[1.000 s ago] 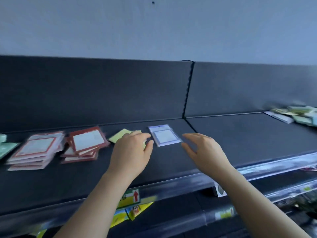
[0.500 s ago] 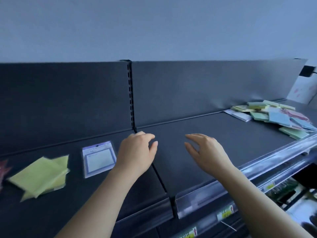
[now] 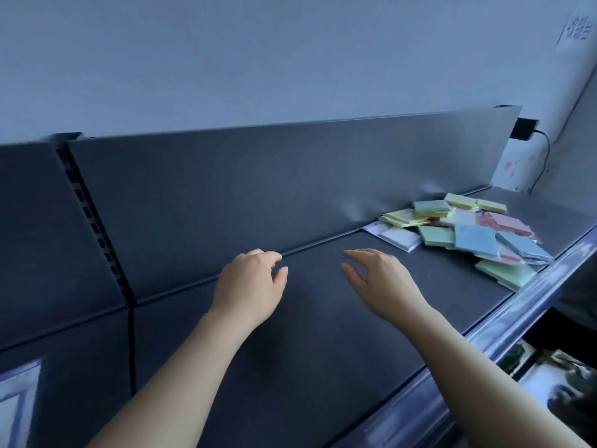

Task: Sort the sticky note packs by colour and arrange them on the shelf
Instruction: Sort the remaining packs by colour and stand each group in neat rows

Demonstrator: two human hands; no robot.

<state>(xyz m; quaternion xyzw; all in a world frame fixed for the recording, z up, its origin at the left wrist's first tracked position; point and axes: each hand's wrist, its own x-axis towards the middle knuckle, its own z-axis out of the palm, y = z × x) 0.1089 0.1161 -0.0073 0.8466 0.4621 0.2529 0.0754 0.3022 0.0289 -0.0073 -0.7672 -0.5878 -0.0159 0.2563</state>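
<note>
A mixed pile of sticky note packs (image 3: 468, 236) in yellow, green, blue, pink and white lies at the right end of the dark shelf (image 3: 323, 334). My left hand (image 3: 248, 286) hovers over the bare middle of the shelf, fingers loosely curled, holding nothing. My right hand (image 3: 378, 282) is beside it, fingers relaxed and spread, empty, some way left of the pile. A purple-bordered pack (image 3: 16, 405) shows at the bottom left edge, partly cut off.
The shelf's dark back panel (image 3: 258, 176) rises behind the hands, with a slotted upright (image 3: 93, 221) at the left. A clear price rail (image 3: 517, 318) runs along the front edge. A black box with a cable (image 3: 525, 130) hangs on the wall at right.
The view has swung right along the shelf: the red and yellow packs have left the frame, and the mixed pile is now nearer. Both hands stay empty and have moved right.
</note>
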